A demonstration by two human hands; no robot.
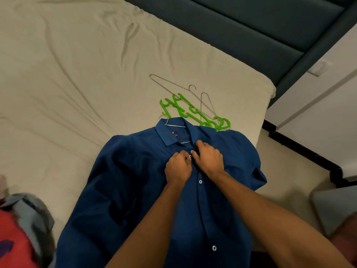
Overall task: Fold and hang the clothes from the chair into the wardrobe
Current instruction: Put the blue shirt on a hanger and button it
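We're mid-task: the blue shirt (154, 190) lies flat on the bed (67, 74), already on a wire hanger (168, 123), and both hands are at the top button (190, 156) — left hand (178, 167) and right hand (209, 158) fingers pinch the placket there. By our read, buttoning isn't finished and hanging isn't started — 2 lower buttons look closed, spare hangers (193, 111) and a clothes pile (23, 225) wait, wardrobe not in view.

bed sheet (77, 74): beige, creased | headboard (251, 26): dark, padded | floor (289, 180): pale | lower-right object: possibly furniture, blurred
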